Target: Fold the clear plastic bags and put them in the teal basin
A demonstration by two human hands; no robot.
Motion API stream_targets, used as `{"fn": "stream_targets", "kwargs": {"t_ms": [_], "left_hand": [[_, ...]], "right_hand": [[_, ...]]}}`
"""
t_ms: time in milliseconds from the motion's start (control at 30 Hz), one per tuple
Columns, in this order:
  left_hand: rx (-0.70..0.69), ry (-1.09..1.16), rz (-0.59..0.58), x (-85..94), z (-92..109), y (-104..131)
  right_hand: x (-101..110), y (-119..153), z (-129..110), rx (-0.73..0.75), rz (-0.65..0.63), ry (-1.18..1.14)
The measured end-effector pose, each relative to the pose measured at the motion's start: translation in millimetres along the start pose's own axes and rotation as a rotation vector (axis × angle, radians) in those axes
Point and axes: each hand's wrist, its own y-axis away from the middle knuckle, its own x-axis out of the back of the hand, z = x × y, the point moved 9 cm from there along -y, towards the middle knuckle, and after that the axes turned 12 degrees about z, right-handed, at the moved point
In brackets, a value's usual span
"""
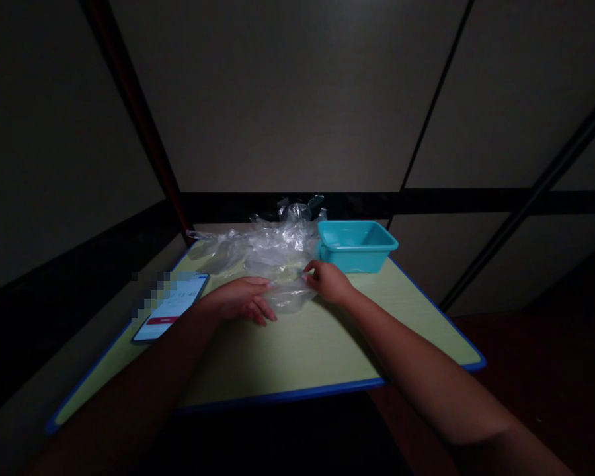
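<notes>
Between my two hands, near the middle of the table, is a clear plastic bag. My left hand grips its left side at the thumb, while the other fingers curve below. At the bag's upper right edge, my right hand is closed in a pinch on the thin film. Just beyond lies a heap of crumpled clear plastic bags; where the held bag ends and the heap begins is hard to make out.
Right of the heap stands a turquoise plastic basket. A phone with a lit screen lies by the left edge, close to my left forearm. The yellow-green table has a blue rim, and a panelled wall rises behind it.
</notes>
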Motion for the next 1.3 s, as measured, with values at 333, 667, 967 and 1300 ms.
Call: {"fn": "stream_targets", "kwargs": {"t_ms": [333,667,967,1300], "left_hand": [[-0.792,-0.64,0.707,23.2,62,24],[-1.043,-0.802,0.46,-24.7,53,20],[-0.809,-0.462,0.554,19.2,53,5],[-0.743,-0.288,0.348,5.3,42,-10]], "right_hand": [[-9,11,-1,0.047,-0.131,0.362],[2,11,-6,0.035,-0.089,0.359],[11,29,-50,0.477,-0.255,0.019],[4,33,-61,0.503,-0.226,0.031]]}}
